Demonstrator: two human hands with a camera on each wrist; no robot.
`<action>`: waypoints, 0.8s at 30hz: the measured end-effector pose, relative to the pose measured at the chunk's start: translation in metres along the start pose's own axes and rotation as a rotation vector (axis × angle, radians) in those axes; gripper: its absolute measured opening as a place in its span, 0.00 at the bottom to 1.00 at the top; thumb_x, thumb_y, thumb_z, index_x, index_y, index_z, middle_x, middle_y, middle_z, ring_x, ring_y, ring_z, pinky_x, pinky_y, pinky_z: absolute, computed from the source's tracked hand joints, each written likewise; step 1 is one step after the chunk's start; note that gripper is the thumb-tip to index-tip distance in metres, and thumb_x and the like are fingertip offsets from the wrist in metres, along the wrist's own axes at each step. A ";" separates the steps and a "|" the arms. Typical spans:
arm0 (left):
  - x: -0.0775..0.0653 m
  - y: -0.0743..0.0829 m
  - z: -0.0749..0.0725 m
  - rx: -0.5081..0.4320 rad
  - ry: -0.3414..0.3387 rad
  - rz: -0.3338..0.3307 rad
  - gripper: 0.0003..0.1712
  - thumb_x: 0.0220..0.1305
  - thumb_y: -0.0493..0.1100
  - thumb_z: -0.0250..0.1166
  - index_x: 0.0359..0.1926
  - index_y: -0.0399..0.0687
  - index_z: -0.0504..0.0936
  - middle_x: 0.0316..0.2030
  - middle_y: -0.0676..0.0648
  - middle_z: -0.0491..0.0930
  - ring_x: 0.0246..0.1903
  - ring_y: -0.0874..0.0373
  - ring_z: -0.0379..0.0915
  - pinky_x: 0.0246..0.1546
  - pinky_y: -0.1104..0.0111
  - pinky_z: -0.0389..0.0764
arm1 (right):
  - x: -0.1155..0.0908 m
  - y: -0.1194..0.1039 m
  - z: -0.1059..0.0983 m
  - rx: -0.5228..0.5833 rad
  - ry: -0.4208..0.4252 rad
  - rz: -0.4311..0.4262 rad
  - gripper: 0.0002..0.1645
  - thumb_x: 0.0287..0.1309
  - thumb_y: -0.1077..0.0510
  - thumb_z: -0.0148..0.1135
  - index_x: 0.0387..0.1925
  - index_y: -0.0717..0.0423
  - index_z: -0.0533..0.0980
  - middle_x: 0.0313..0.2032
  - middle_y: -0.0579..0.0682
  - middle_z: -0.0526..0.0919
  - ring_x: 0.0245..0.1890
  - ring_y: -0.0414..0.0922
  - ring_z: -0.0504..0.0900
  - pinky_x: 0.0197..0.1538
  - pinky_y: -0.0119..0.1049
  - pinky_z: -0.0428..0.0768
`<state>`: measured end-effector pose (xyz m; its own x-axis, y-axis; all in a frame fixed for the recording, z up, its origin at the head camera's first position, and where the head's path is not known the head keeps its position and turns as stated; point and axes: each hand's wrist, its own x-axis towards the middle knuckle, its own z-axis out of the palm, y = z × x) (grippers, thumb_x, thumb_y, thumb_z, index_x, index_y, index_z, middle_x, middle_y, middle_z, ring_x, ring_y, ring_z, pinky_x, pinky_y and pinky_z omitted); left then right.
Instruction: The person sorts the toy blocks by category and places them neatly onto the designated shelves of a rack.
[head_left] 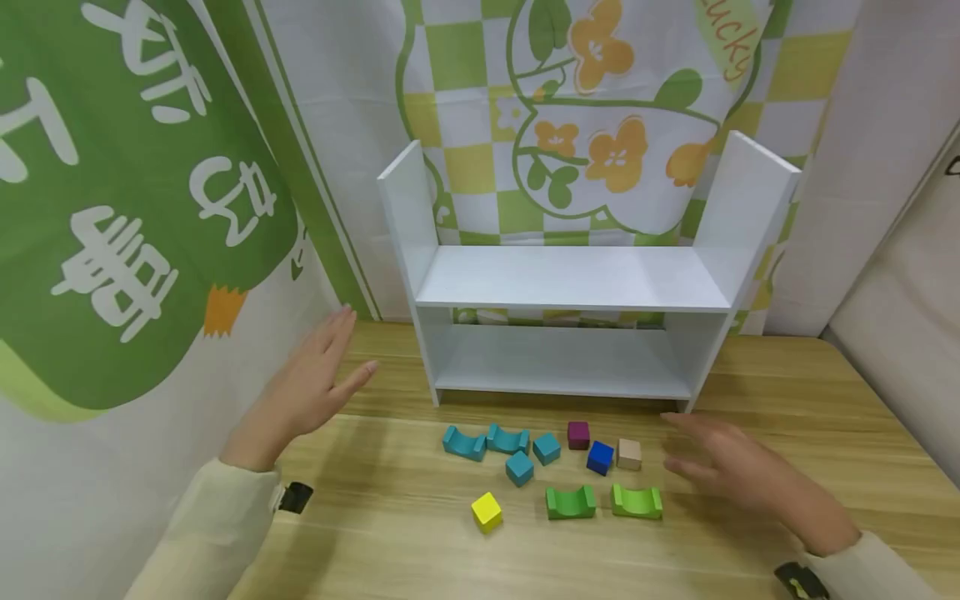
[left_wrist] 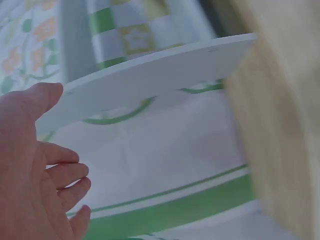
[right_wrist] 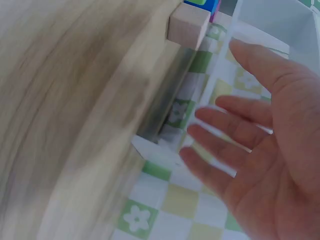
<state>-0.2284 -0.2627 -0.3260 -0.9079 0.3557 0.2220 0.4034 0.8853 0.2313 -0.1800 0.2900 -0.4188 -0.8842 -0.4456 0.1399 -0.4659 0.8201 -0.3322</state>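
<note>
Near far left corner of surface: left grip, fingers relaxed, holding nothing. Toward right edge: right grip, fingers loosely extended, also empty, near beige cube. Near far edge: white shelf. In front of shelf, between grips: blue cube, yellow cube, green curved block.

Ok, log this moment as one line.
left grip: holds nothing, near white shelf; right grip: holds nothing, near beige cube; yellow cube: on table

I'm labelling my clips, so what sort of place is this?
Probably a curtained-off tabletop work nook: patterned cloth hangs behind a wood-grain table holding a white shelf unit and small coloured blocks.
</note>
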 end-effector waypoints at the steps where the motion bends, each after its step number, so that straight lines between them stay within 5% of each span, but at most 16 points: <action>1: 0.005 0.003 -0.008 -0.004 0.005 0.011 0.50 0.81 0.60 0.52 0.84 0.35 0.41 0.85 0.33 0.41 0.84 0.33 0.38 0.83 0.36 0.48 | 0.003 0.000 0.002 0.011 -0.006 -0.025 0.38 0.67 0.48 0.71 0.67 0.69 0.74 0.62 0.69 0.82 0.62 0.67 0.83 0.64 0.63 0.83; 8: 0.037 0.020 -0.064 0.039 0.121 0.078 0.50 0.82 0.59 0.50 0.85 0.40 0.34 0.86 0.39 0.35 0.85 0.38 0.34 0.86 0.42 0.45 | 0.023 0.001 0.021 0.067 -0.002 -0.162 0.29 0.58 0.57 0.78 0.57 0.69 0.81 0.53 0.65 0.89 0.51 0.61 0.89 0.53 0.53 0.91; 14: 0.059 0.034 -0.106 0.074 0.297 0.160 0.47 0.81 0.53 0.54 0.86 0.42 0.39 0.86 0.40 0.41 0.85 0.41 0.39 0.86 0.45 0.48 | 0.032 0.000 0.030 0.092 -0.001 -0.152 0.28 0.55 0.60 0.78 0.56 0.67 0.82 0.51 0.61 0.90 0.48 0.56 0.90 0.50 0.48 0.92; 19: 0.076 0.047 -0.126 0.101 0.371 0.214 0.47 0.80 0.52 0.55 0.86 0.43 0.41 0.86 0.42 0.42 0.86 0.45 0.39 0.87 0.50 0.48 | 0.036 -0.001 0.034 0.092 0.001 -0.140 0.27 0.54 0.60 0.79 0.55 0.65 0.83 0.49 0.57 0.90 0.47 0.53 0.90 0.50 0.48 0.92; 24: 0.091 0.060 -0.133 0.145 0.348 0.232 0.49 0.79 0.52 0.58 0.86 0.42 0.41 0.86 0.42 0.42 0.86 0.45 0.38 0.88 0.53 0.46 | 0.039 -0.002 0.038 0.090 -0.010 -0.122 0.26 0.54 0.59 0.80 0.54 0.62 0.83 0.49 0.54 0.90 0.47 0.50 0.89 0.51 0.46 0.92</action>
<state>-0.2718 -0.2170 -0.1661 -0.6924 0.4503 0.5638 0.5495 0.8355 0.0076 -0.2129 0.2577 -0.4480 -0.8206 -0.5441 0.1749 -0.5646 0.7244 -0.3956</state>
